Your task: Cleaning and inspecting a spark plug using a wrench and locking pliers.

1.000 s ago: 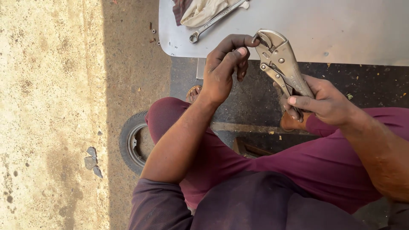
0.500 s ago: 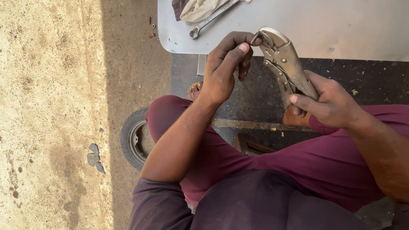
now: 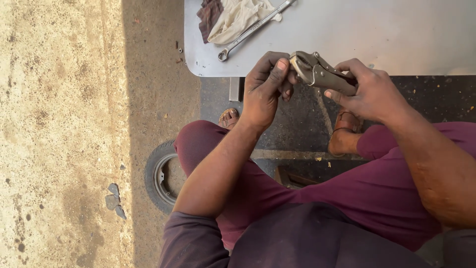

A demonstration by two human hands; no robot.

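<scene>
You're gripping the grey metal locking pliers in your right hand, fingers wrapping tight around the handles, and the tool is hovering just off the near edge of the flat grey metal table. Your left hand is meeting the pliers' head, thumb and fingertips pinching together right at the nose of the tool; whether anything small is sitting between those fingertips, I cannot tell, because your own fingers are blocking the view.

On the table, away from the pliers toward the far left corner, a long silver ring spanner is lying at a slant, its shaft resting across a crumpled cream-and-maroon rag. A few tiny bits are scattering on the ground just off that corner.

Below the table, your maroon trouser legs are filling the space, with a brown sandalled foot showing under your right hand. Left of your knee, a small black rubber tyre is lying on the ground, and a few grey stone chips are sitting beyond it on the sandy concrete.
</scene>
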